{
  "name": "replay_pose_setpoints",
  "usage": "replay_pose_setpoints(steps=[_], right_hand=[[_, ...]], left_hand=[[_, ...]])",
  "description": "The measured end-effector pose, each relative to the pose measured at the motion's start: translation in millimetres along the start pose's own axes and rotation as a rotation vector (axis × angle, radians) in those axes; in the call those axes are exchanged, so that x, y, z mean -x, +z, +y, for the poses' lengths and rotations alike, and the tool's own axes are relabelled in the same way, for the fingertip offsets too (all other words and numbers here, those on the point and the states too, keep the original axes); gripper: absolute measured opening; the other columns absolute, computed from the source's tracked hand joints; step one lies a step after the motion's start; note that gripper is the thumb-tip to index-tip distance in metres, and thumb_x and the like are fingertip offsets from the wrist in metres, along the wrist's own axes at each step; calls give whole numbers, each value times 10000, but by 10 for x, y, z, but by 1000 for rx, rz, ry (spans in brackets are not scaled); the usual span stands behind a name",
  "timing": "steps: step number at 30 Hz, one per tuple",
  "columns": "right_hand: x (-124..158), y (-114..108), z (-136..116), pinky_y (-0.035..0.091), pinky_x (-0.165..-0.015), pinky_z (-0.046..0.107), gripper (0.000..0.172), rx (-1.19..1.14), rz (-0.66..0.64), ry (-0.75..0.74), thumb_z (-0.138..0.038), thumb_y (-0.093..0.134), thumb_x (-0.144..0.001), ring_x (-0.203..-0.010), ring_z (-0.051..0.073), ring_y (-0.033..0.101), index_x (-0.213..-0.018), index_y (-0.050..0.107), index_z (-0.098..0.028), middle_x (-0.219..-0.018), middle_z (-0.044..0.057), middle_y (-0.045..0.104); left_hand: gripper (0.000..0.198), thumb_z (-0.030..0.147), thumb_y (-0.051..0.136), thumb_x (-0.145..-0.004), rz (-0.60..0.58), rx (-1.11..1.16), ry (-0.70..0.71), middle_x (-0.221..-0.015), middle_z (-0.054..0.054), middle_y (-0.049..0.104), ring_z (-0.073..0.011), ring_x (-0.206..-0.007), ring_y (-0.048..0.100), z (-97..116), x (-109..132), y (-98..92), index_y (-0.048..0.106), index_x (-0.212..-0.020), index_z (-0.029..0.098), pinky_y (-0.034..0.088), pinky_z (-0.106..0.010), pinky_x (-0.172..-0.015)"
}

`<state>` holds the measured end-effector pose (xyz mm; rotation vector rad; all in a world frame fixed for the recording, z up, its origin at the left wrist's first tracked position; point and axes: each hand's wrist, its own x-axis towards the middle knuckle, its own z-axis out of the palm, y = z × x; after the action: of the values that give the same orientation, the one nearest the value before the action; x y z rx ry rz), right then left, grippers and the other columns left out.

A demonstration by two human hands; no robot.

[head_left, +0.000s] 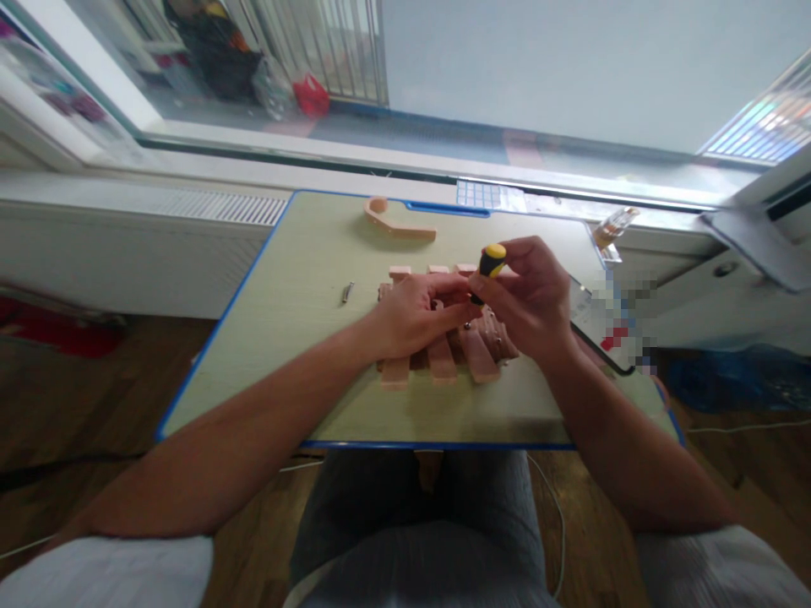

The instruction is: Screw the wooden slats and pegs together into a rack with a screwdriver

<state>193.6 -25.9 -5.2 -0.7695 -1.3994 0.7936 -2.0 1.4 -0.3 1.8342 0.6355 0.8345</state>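
Note:
My right hand (536, 291) is closed around a screwdriver (492, 260) with a yellow and black handle, held upright with the yellow end on top. Its tip is hidden behind fingers. My left hand (415, 312) lies over a wooden assembly (443, 363) of slats across darker strips, with screw heads along its right side. The left thumb and fingers close together by the screwdriver's lower end; what they pinch there is hidden. A curved wooden piece (399, 226) lies farther back on the table (297, 295).
A small metal piece (348, 292) lies left of the assembly. At the right, a dark-edged tablet-like object (599, 329) rests on the table beside my forearm. A clear container (616, 226) stands near the back right corner. Beyond are the radiator (127, 245) and window.

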Motion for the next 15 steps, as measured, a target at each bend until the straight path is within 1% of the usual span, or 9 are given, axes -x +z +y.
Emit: replay_pose_setpoints(steps=[5, 8, 12, 15], right_hand=[[3, 12, 42, 573, -559, 270, 396, 45, 24, 19, -361, 937, -853, -708, 111, 611, -1077, 620, -283, -966, -25, 664], [4, 8, 50, 561, -547, 263, 428, 35, 17, 30, -373, 945, -839, -715, 111, 612, -1092, 611, -284, -980, -25, 662], [1, -18, -4, 547, -554, 274, 429, 19, -5, 1, -342, 954, -819, -780, 139, 659, -1136, 672, -279, -1001, -6, 685], [-1, -46, -85, 481, -492, 283, 419, 46, -27, 30, -348, 906, -874, -717, 133, 648, -1249, 730, -285, -1056, 26, 734]], left_hand=[[372, 483, 852, -950, 23, 3, -14, -1066, -51, 807, -164, -922, 712, 13, 12, -3, 796, -1134, 165, 548, -270, -808], [387, 491, 856, -947, 39, 14, -30, -1071, -50, 805, -173, -948, 719, 16, 19, 4, 789, -1155, 171, 560, -281, -839], [350, 473, 838, -964, 37, 34, -37, -1103, -61, 819, -189, -979, 738, 25, 17, 13, 810, -1150, 178, 573, -309, -881], [295, 437, 828, -971, 26, 47, -38, -1101, -58, 830, -187, -985, 742, 36, 11, 11, 827, -1117, 180, 566, -316, -907]])
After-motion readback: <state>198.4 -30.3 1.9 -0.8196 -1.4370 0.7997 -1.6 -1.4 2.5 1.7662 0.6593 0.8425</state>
